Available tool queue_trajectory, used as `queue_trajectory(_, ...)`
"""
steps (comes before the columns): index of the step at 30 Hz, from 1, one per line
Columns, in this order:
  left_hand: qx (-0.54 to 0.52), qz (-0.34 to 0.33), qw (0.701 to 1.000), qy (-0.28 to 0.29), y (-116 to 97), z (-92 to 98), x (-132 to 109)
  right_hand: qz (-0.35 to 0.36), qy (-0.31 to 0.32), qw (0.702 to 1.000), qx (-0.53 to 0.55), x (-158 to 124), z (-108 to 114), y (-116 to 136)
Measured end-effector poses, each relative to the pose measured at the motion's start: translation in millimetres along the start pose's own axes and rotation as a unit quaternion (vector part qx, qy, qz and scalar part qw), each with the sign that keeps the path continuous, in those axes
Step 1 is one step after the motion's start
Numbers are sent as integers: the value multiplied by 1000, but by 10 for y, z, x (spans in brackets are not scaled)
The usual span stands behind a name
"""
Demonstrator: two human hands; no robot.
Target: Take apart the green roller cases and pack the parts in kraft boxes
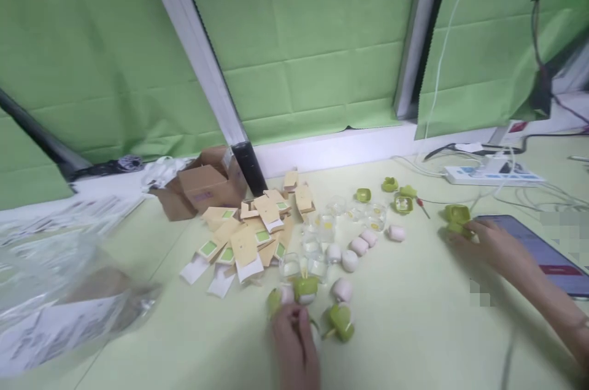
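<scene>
At the bottom middle, my left hand [294, 332] has its thumb and fingers pressed together; what they pinch, if anything, is hidden. Just beyond it lie a green-and-white piece [305, 289] and another green piece [274, 303]. A green leaf-shaped piece [341, 322] rests on the table to its right. Over at the right, my right hand [494, 249] closes its fingers on a small green plastic part [459, 229], next to a square green cup [457, 213]. Several white rounded cylinders [350, 261] and clear plastic cups [317, 249] lie between the hands and farther back.
Yellowish card boxes [246, 246] are heaped left of centre, before an open brown carton [205, 184]. Plastic bags [59, 292] cover the left. A phone [543, 255] lies under my right forearm. A power strip [492, 175], cables and a red-handled screwdriver [423, 207] are behind.
</scene>
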State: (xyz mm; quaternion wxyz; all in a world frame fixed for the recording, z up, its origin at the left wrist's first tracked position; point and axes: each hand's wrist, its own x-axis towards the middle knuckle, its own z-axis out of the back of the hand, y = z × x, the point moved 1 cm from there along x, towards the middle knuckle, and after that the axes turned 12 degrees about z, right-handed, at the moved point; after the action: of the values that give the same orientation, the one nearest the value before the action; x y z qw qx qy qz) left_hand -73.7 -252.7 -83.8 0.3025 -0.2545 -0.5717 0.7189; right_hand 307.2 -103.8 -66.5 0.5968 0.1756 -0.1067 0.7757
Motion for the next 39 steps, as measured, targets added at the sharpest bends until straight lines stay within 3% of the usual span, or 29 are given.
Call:
queue_trajectory(4, 50, -75, 996, -29, -103, -251, 24, 37, 5, 992, 118, -54, 121, 287)
queue_trajectory(7, 41, -94, 993, -54, -166, -303, -23, 74, -21, 966, 248, -133, 240, 761)
queue_trajectory(9, 7, -95, 994, -52, -235, -294, -96, 143, -63, 945, 288, -186, 331, 1147)
queue_trajectory(10, -16, -83, 996, -26, -283, -293, -141, 192, -64, 933, 297, -205, 371, 1339)
queue_trajectory(12, -79, -24, 993, 85, -408, -317, -234, 282, -96, 913, 278, -220, 443, 1674)
queue_trajectory(15, -179, 94, 952, 231, -618, -411, -306, 365, -151, 885, 247, -175, 478, 1988)
queue_trajectory(17, -223, 149, 926, 267, -729, -476, -254, 362, -165, 874, 279, -107, 447, 2067)
queue_trajectory(19, -252, 176, 903, 301, -800, -518, -132, 308, -148, 874, 346, -30, 388, 2081)
queue_trajectory(21, -264, 168, 887, 340, -838, -528, 10, 266, -88, 868, 410, 28, 320, 2080)
queue_trajectory(23, -254, 140, 895, 339, -848, -510, 126, 264, -16, 858, 440, 57, 258, 2091)
queue_trajectory(26, -233, 109, 923, 285, -818, -468, 211, 277, 27, 860, 427, 71, 177, 2115)
queue_trajectory(28, -244, 114, 923, 275, -773, -459, 225, 307, 52, 863, 397, 75, 131, 2134)
queue_trajectory(32, -292, 118, 894, 320, -684, -482, 241, 365, 87, 860, 346, 84, 72, 2162)
queue_trajectory(36, -309, 141, 868, 363, -689, -489, 248, 378, 100, 861, 326, 90, 24, 2145)
queue_trajectory(39, -344, 181, 844, 370, -707, -490, 238, 352, 76, 872, 332, 96, 32, 2065)
